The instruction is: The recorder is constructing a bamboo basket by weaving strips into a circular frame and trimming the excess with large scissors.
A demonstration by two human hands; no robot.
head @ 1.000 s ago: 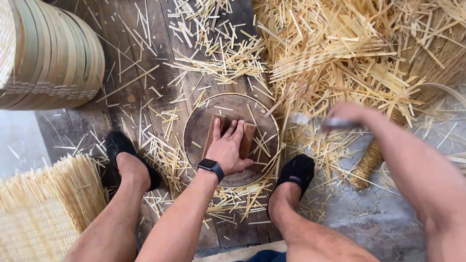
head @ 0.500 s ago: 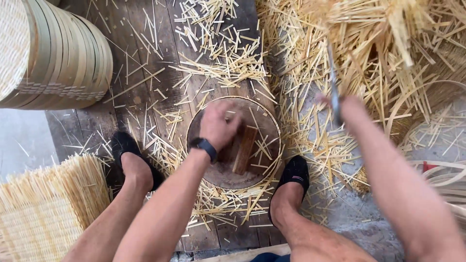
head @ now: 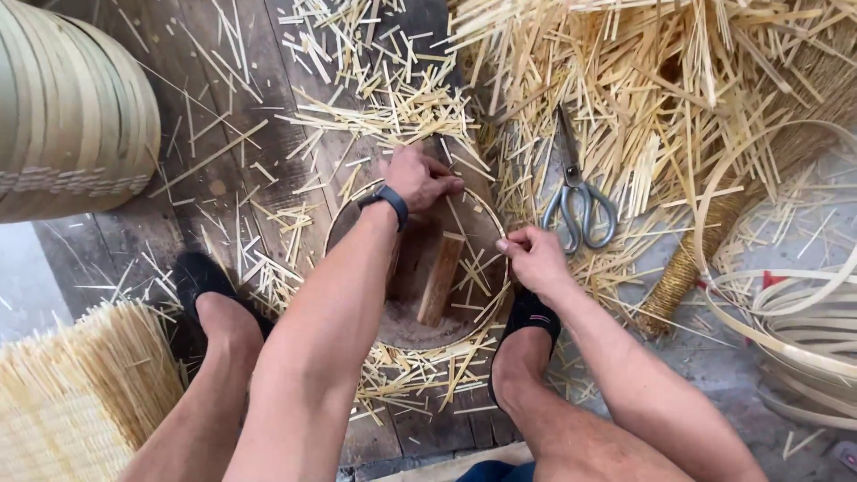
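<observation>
Dark, weathered floorboards (head: 259, 134) run under us, littered with pale bamboo splints (head: 393, 98) cut short; we sit low with bare legs and black slippers (head: 201, 277) planted either side of a round wooden chopping block (head: 406, 326), which serves as our landmark. Beyond the block and to its right the splints thicken into a deep heap (head: 678, 80); a pair of grey-handled scissors (head: 578, 192) lies on that heap just right of the block, untouched. A thin bamboo hoop (head: 486, 223) appears to ring the block's top; our left hand (head: 420, 178), smartwatch at the wrist, is curled closed at the hoop's far edge, and we cannot tell whether it grips the strip or only presses on it; our right hand (head: 534, 259) pinches narrowly at the right rim, seemingly on the same strip. A small wooden billet (head: 442, 277) lies on the block between our hands. We judge the step to be bending or fitting the hoop; the next move calls for keeping both ends steady. Left of the block stand a stack of woven trays (head: 71, 107) and a mat of bundled splints (head: 71, 402); to the right, coiled bamboo strips (head: 794, 312) rest on grey concrete.
</observation>
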